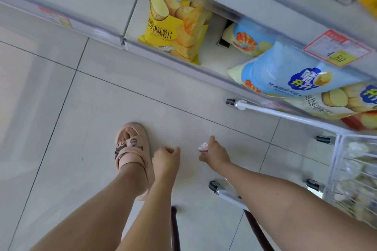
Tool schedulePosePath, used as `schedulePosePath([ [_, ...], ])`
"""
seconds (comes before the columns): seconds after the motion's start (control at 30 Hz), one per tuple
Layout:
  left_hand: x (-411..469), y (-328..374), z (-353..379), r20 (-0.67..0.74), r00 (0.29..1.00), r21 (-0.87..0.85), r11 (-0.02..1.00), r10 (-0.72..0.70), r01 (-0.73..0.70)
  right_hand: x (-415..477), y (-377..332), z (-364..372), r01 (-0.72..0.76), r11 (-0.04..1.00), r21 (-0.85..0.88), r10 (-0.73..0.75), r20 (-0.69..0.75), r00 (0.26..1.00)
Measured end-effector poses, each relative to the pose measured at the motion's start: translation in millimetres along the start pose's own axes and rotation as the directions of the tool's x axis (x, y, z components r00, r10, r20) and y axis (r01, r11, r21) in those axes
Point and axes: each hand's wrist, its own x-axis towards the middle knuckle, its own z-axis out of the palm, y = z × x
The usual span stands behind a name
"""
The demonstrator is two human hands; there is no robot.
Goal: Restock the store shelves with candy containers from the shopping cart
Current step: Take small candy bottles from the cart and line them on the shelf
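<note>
1. Candy [203, 146], small, white and red, pinched in my right hand [214, 155] over the floor [102, 108].
2. Left hand [166, 159] hangs loosely curled, holding nothing.
3. Cart [334, 169] stands right, beside the shelf [91, 30].

Left forearm [151, 206] and right forearm [275, 193] bare. One foot in chunky pink sandal [140, 149], two straps. Small brown cartoon charms [126, 144] on front strap.

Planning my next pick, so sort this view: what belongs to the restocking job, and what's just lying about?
Job: shopping cart, contents blurred; lower shelf; small white-and-red item pinched in the right hand; left hand, empty.
Lying about: yellow chip bag; blue snack bags; price tag; pink sandal.
</note>
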Motion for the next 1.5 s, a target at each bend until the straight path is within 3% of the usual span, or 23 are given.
schedulePosePath([
  [0.2, -55, 29, -23, -0.032, 0.998, -0.184, 0.981, 0.052, -0.057, -54, -30, -61, 0.03, 0.97, 0.241, 0.013, -0.176, 0.984],
  [0.43, -149, 69, -74, -0.124, 0.938, -0.32, 0.881, 0.325, -0.348, -166, -65, -145, 0.205, 0.912, 0.354, -0.064, -0.37, 0.927],
  [0.57, -222, 91, -97, -0.224, 0.805, -0.298, 0.748, 0.549, -0.593, -252, -66, -191, 0.3, 0.881, 0.366, -0.096, -0.482, 0.871],
  [0.73, -325, 109, -112, -0.269, 0.655, -0.322, 0.575, 0.706, -0.752, -358, -50, -239, 0.462, 0.766, 0.448, -0.099, -0.627, 0.772],
  [0.9, -423, 123, -109, -0.322, 0.43, -0.246, 0.364, 0.843, -0.898, -466, -8, -275, 0.713, 0.586, 0.386, -0.153, -0.811, 0.565],
  [1.03, -489, 139, -85, -0.223, 0.215, -0.16, 0.182, 0.951, -0.97, -512, 71, -294, 0.73, 0.571, 0.376, -0.03, -0.879, 0.476],
  [1.17, -531, 152, -37, -0.038, 0.088, -0.084, 0.084, 0.995, -0.993, -513, 167, -297, 0.612, 0.615, 0.497, 0.188, -0.846, 0.499],
  [1.27, -534, 163, 11, 0.148, 0.1, -0.043, 0.108, 0.984, -0.993, -495, 225, -286, 0.505, 0.574, 0.644, 0.341, -0.749, 0.568],
  [1.37, -524, 175, 63, 0.251, 0.233, -0.049, 0.253, 0.939, -0.966, -475, 267, -278, 0.432, 0.53, 0.73, 0.416, -0.668, 0.617],
  [1.5, -498, 188, 127, 0.394, 0.393, 0.189, 0.345, 0.831, -0.919, -460, 305, -275, 0.388, 0.512, 0.766, 0.461, -0.626, 0.629],
])
